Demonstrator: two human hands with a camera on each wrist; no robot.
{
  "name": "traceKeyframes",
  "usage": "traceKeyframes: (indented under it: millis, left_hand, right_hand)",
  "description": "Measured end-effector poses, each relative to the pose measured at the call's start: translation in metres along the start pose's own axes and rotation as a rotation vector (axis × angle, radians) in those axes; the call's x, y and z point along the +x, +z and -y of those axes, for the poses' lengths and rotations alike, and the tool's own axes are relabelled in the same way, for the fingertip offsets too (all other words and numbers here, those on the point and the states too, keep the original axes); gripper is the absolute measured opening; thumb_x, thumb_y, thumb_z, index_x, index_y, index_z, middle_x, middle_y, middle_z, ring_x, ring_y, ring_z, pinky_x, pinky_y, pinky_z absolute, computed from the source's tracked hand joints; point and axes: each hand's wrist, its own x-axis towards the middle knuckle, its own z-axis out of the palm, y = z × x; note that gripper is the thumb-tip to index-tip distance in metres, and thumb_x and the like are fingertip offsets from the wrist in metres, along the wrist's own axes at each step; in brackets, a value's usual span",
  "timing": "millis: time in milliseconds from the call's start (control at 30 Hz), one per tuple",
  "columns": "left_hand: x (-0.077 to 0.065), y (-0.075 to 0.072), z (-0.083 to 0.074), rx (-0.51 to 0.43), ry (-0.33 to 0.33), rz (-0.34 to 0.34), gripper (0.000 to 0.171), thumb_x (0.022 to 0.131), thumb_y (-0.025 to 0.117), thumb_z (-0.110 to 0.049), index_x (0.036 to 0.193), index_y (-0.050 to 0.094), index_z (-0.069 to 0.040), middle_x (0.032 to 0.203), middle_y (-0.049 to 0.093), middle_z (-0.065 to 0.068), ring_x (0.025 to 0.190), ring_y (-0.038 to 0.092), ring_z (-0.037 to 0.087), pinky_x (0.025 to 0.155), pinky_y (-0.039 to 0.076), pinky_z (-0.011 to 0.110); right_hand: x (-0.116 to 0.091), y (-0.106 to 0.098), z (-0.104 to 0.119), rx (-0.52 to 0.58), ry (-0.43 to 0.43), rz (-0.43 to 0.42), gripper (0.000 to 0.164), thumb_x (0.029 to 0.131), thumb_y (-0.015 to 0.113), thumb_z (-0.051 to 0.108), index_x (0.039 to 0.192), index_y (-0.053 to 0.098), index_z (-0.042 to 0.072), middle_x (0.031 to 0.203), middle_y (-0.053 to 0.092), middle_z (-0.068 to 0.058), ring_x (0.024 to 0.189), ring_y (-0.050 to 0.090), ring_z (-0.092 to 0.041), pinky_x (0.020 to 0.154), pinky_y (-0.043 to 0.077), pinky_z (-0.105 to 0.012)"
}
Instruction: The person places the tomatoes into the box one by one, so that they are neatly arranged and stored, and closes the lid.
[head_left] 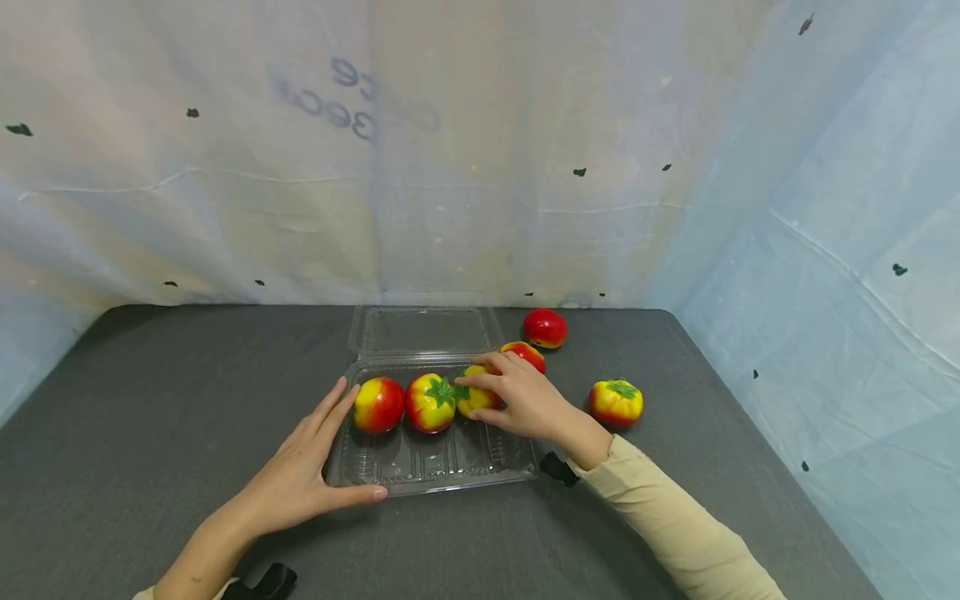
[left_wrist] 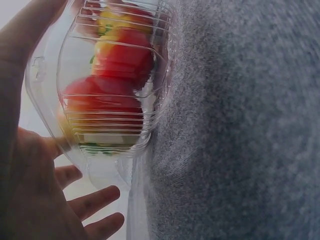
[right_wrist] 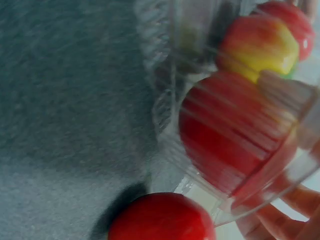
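My right hand (head_left: pixel 525 396) grips a yellow-and-red toy fruit (head_left: pixel 474 400) with a green leafy cap, at the right side of a clear plastic clamshell box (head_left: pixel 442 479). Fingers and thumb come around it from above, hiding part of it. Inside the box, to its left, sit a middle fruit (head_left: pixel 430 403) with its green cap showing and a left fruit (head_left: pixel 378 405) turned on its side. My left hand (head_left: pixel 300 471) spreads around the box's left side, thumb along the front rim and the other fingers fairly straight; in the left wrist view the index fingertip overlaps the rim.
The box's lid (head_left: pixel 423 332) lies folded back toward the rear sheet. Outside the box, a red-and-yellow fruit (head_left: pixel 525 354) sits just beyond my right hand, a red fruit (head_left: pixel 545 328) behind it, and a yellow-topped fruit (head_left: pixel 616 403) to the right, on the grey table (head_left: pixel 187 400).
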Motion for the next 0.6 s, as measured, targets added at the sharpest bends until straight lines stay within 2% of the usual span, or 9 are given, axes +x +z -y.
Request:
traceKeyframes:
  millis: [400, 600]
  left_hand:
    - [-0.0002, -0.0014, 0.0001, -0.001, -0.014, 0.015, 0.119, 0.067, 0.071, -0.07, 0.156, 0.005, -0.027, 0.163, -0.001, 0.004, 0.136, 0.026, 0.049, 0.09, 0.029, 0.078]
    - [0.0002, -0.0004, 0.0002, -0.005, -0.024, 0.025, 0.12, 0.068, 0.071, -0.07, 0.156, 0.002, -0.028, 0.163, -0.003, 0.003, 0.136, 0.024, 0.052, 0.089, 0.029, 0.078]
  right_hand:
    - [-0.0001, 0.0075, 0.0016, -0.04, -0.001, -0.036, 0.045, 0.084, 0.071, 0.041, 0.126, 0.065, 0.024, 0.13, 0.055, -0.009, 0.116, 0.052, -0.028, 0.1, 0.043, -0.039]
    - [-0.0034, 0.0072, 0.0013, -0.007, -0.014, -0.051, 0.05, 0.084, 0.072, 0.038, 0.13, 0.062, 0.021, 0.132, 0.055, -0.013, 0.119, 0.052, -0.03, 0.104, 0.04, -0.043]
